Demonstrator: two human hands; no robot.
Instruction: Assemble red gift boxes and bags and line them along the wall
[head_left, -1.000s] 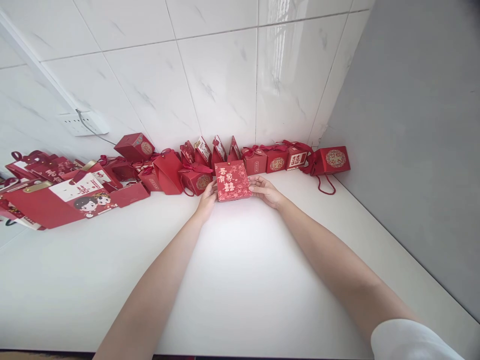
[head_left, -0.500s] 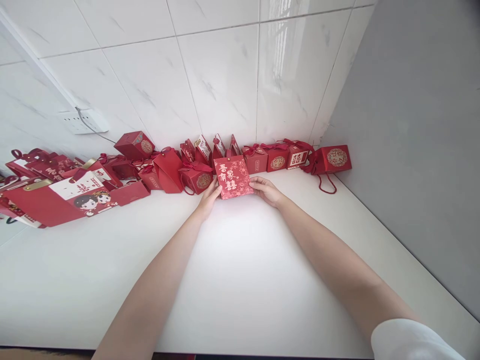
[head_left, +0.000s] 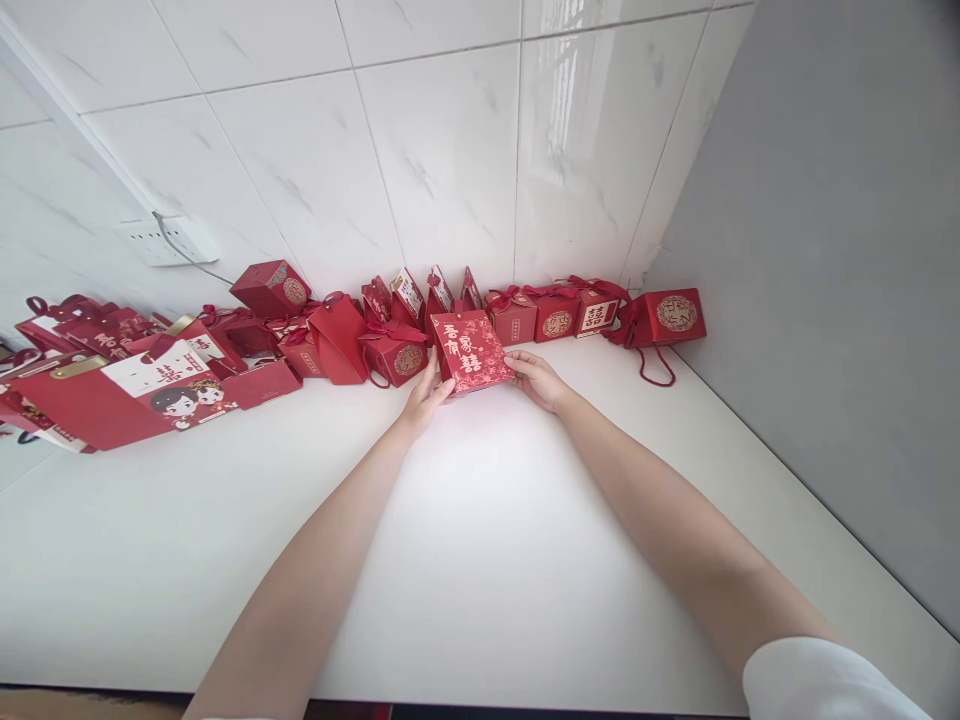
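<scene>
Between my two hands is a red gift box [head_left: 472, 350] with white and gold characters on its sloping front and a pale floral pattern along its lower part. My left hand [head_left: 426, 402] grips its left side, thumb at the lower front corner. On the right edge, the fingertips of my right hand [head_left: 536, 378] pinch the lower corner. Just left of it stands a cube-shaped red box [head_left: 395, 357] with a gold round emblem and a ribbon. A plain red tapered box [head_left: 337, 342] is farther left. Right behind it is a red ribboned box [head_left: 513, 318].
Along the tiled wall [head_left: 442, 150] runs a row of red boxes, ending in a corded box [head_left: 671, 316] by the grey panel [head_left: 825, 300]. Large red bags [head_left: 112, 410] crowd the left. A socket [head_left: 169, 243] with a cable sits above. The white tabletop [head_left: 525, 560] spreads in front.
The gift box has turned slightly, showing more of its left side, and shifted a little right. Both hands keep hold of it; the left thumb sits farther along the lower corner.
</scene>
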